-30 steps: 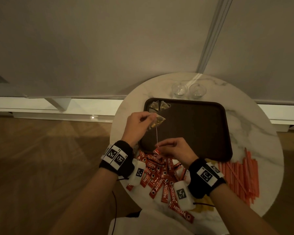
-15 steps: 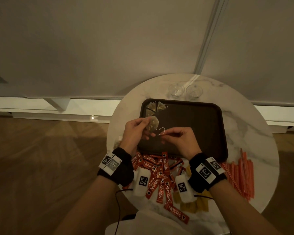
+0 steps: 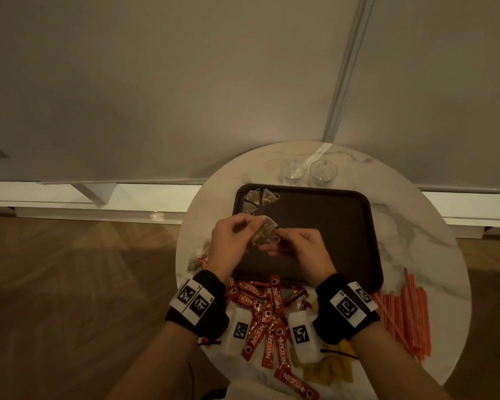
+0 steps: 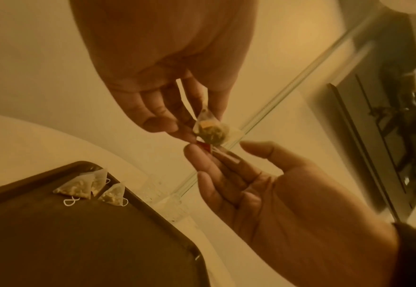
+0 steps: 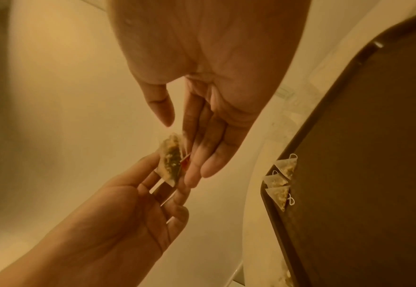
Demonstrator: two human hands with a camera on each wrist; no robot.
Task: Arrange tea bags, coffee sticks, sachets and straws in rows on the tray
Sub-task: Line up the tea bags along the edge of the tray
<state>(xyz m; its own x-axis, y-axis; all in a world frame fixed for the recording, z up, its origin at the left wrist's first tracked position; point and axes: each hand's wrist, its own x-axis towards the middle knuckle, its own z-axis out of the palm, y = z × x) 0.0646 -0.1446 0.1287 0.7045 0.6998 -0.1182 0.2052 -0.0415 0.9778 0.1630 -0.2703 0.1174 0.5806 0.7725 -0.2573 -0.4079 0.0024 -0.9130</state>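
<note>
A pyramid tea bag (image 3: 262,232) (image 4: 211,129) (image 5: 169,162) hangs above the near left part of the dark brown tray (image 3: 329,226). My left hand (image 3: 244,230) (image 4: 199,120) pinches it between thumb and fingers. The straight fingers of my right hand (image 3: 280,241) (image 5: 187,147) touch the bag. The bag's red tag (image 4: 203,145) (image 5: 185,161) lies between those fingers and the bag, and the thumb stands apart. Three tea bags (image 3: 256,199) (image 4: 88,187) (image 5: 279,181) lie in the tray's far left corner.
The tray sits on a round marble table (image 3: 422,226). In front of it lie red coffee sticks (image 3: 267,316), yellow sachets (image 3: 331,369) and, to the right, orange straws (image 3: 407,316). Loose tea bags (image 3: 198,255) lie left of the tray. Two glasses (image 3: 308,170) stand behind.
The string was stretched between my hands, with the right hand low by the tray's near edge. The right hand has risen to the tea bag, bringing string and tag up against it.
</note>
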